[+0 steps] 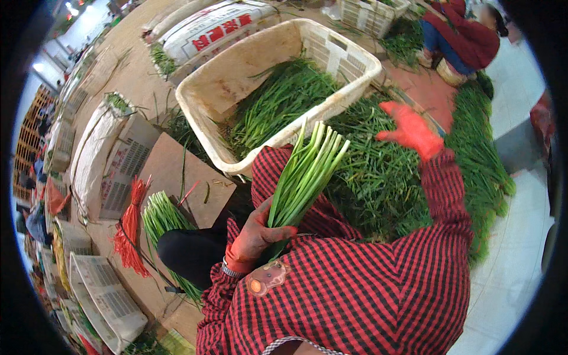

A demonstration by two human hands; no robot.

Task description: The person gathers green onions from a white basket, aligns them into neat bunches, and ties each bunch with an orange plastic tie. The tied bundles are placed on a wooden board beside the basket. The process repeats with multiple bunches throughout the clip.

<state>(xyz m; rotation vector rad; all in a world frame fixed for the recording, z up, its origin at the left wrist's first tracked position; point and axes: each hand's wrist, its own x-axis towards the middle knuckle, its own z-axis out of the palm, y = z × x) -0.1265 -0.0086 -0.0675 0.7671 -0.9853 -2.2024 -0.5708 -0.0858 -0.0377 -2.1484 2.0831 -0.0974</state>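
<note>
A bunch of green stalks, likely garlic chives, is gripped in my left hand over my lap, its pale cut ends tilted up and away. That hand wears a stained reddish glove. My right hand, in an orange-red rubber glove, reaches out to the right with fingers spread and nothing in them. Below it spreads a heap of loose green leaves. Before me stands a cream plastic crate, its long rim near my knee, with long green chives lying inside.
Left of my knee lie another chive bunch and a bundle of red ties. A long row of chives lines the right side. White wrapped bales stand beyond the crate. A person sits at upper right.
</note>
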